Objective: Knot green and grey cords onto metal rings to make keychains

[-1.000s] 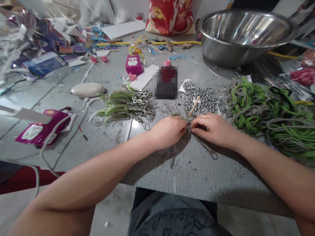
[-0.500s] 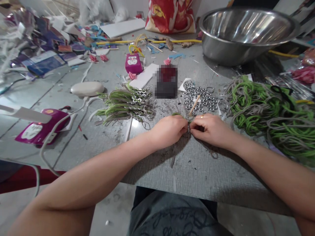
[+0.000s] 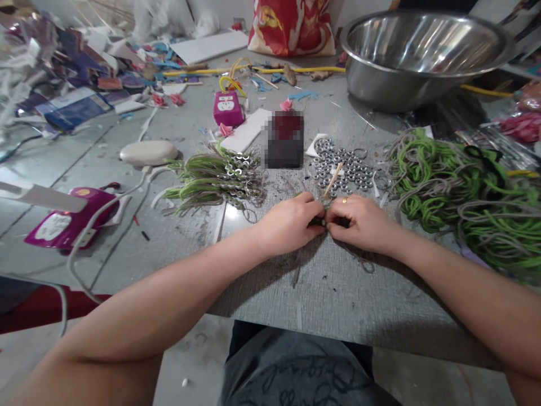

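Observation:
My left hand [image 3: 292, 221] and my right hand [image 3: 359, 224] meet fingertip to fingertip over the table. Both are closed in a pinch on a thin grey cord [image 3: 357, 257], whose looped end trails out below my right hand. Where the fingers meet, the exact hold is mostly hidden. Just beyond them lie many small silver metal rings [image 3: 349, 172], with a short wooden stick [image 3: 333, 180] leaning across. Left of my left hand, a bundle of green and grey cords [image 3: 203, 175] has metal rings at one end. A large heap of green and grey cords [image 3: 439, 180] is to the right.
A steel basin [image 3: 380, 84] stands at the back right. Purple power sockets [image 3: 228, 108], a white oval device [image 3: 149, 153] and a white cable [image 3: 91, 225] lie on the left. A red bag [image 3: 291, 28] and scraps [image 3: 76, 107] line the back. A dark pixelated object [image 3: 284, 149] sits mid-table.
My left hand has shifted slightly, its fingers now closer to the right hand's fingertips. My right hand stays nearly still; the cords and rings lie as before.

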Motion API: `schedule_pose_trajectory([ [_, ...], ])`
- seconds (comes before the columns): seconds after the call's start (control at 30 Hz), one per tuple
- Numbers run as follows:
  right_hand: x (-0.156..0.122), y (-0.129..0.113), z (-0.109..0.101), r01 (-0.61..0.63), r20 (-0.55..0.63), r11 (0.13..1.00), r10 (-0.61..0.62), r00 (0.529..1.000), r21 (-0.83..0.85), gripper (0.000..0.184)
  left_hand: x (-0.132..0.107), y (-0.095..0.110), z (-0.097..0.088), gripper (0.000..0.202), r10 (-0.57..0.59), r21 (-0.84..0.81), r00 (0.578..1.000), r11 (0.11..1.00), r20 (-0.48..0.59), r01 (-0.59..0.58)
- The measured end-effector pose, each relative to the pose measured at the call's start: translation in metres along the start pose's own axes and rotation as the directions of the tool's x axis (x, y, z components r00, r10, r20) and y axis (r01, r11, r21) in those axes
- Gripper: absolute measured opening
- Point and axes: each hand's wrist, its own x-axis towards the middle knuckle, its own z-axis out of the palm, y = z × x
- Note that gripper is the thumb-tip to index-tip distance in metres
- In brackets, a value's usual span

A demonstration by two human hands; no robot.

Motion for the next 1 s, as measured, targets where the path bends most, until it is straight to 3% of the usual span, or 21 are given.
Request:
schedule_pose_trajectory([
  [0.57, 0.001, 0.003, -0.017, -0.078, 0.153, 0.997, 0.073, 0.986, 0.024, 0.009, 0.0, -0.002, 0.002, 0.011, 0.013, 0.001, 0.999, 1.0, -0.039, -0.013],
  [0.7, 0.001, 0.002, -0.017, -0.121, 0.155, 0.993, 0.118, 0.981, 0.009, 0.008, 0.0, -0.002, 0.002, 0.012, 0.007, -0.001, 1.0, 1.0, -0.024, -0.007],
  [0.9, 0.001, 0.0, -0.014, -0.075, 0.14, 0.996, 0.08, 0.987, -0.037, 0.012, 0.0, 0.0, 0.001, 0.012, -0.004, -0.013, 1.0, 1.0, -0.012, 0.004],
  [1.0, 0.0, 0.002, -0.018, -0.136, 0.123, 0.991, 0.134, 0.983, 0.002, 0.01, 0.0, -0.001, 0.0, 0.013, -0.007, -0.023, 1.0, 1.0, -0.01, 0.007],
])
